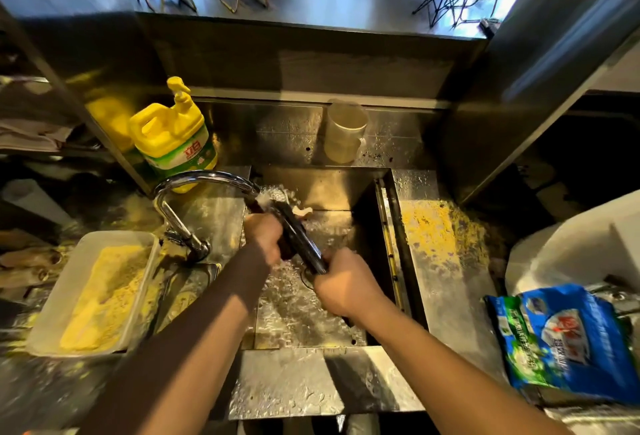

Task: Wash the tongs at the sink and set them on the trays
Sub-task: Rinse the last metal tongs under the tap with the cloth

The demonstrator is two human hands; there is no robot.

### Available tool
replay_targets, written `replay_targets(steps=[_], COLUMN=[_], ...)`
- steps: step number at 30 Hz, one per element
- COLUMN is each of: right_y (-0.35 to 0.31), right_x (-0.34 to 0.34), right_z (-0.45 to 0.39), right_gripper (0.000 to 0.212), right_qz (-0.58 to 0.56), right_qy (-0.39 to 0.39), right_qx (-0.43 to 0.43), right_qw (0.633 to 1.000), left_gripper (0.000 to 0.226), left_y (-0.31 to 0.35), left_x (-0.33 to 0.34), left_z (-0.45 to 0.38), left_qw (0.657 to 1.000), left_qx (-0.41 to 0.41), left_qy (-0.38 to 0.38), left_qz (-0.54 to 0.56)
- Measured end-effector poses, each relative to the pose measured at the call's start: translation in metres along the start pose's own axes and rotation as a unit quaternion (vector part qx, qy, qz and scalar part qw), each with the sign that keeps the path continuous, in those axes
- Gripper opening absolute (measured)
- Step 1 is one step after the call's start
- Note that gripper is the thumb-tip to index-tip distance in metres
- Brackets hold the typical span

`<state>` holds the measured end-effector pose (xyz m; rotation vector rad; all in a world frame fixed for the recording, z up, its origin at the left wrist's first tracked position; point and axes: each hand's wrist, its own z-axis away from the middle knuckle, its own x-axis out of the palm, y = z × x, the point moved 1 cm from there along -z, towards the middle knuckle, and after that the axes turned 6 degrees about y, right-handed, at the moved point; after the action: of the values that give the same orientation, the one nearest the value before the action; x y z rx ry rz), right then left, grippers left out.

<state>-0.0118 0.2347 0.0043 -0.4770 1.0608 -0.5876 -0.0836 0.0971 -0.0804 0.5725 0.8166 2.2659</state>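
Observation:
Dark metal tongs slant over the steel sink, their far end under water running from the curved chrome faucet. My right hand grips the near end of the tongs. My left hand is closed around their middle, just below the spout. Water splashes across the sink floor under both hands. A pale scrap lies in the sink beyond the tongs.
A white tray of yellow crumbs sits on the left counter. A yellow detergent jug stands behind the faucet, and a clear plastic cup behind the sink. Yellow crumbs cover the right counter. A blue bag lies at the right.

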Motion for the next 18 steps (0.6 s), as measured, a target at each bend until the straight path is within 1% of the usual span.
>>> replay_targets(steps=[3, 6, 7, 9, 11, 13, 16, 18], right_y=[0.001, 0.004, 0.004, 0.004, 0.003, 0.004, 0.007, 0.008], right_x=[0.0, -0.003, -0.003, -0.004, -0.002, 0.0, 0.0, 0.001], right_z=[0.001, 0.001, 0.0, -0.001, -0.002, 0.0, 0.002, 0.006], right_gripper=[0.006, 0.005, 0.007, 0.01, 0.007, 0.006, 0.011, 0.017], right_qz=[-0.003, 0.014, 0.016, 0.005, 0.0, 0.004, -0.005, -0.005], right_qy=[0.007, -0.008, -0.002, 0.019, 0.005, 0.002, 0.007, -0.001], right_qx=[0.009, 0.002, 0.004, 0.009, 0.001, 0.006, -0.003, -0.004], right_qw=[1.0, 1.0, 1.0, 1.0, 1.0, 1.0, 1.0, 1.0], left_gripper=[0.002, 0.01, 0.013, 0.013, 0.006, 0.01, 0.011, 0.017], left_y=[-0.005, -0.009, -0.01, -0.009, -0.007, -0.005, -0.005, -0.008], left_x=[0.0, 0.001, 0.001, 0.004, 0.005, 0.005, 0.004, 0.005], left_z=[0.004, 0.003, 0.003, 0.008, 0.008, 0.006, 0.01, 0.012], left_qw=[1.0, 1.0, 1.0, 1.0, 1.0, 1.0, 0.998, 0.998], left_qx=[-0.001, -0.002, -0.002, -0.002, -0.007, -0.02, -0.05, -0.057], left_qy=[-0.03, 0.012, 0.014, -0.011, -0.006, 0.001, -0.031, -0.015], left_qz=[-0.005, 0.008, 0.01, 0.009, 0.003, -0.001, 0.0, -0.002])
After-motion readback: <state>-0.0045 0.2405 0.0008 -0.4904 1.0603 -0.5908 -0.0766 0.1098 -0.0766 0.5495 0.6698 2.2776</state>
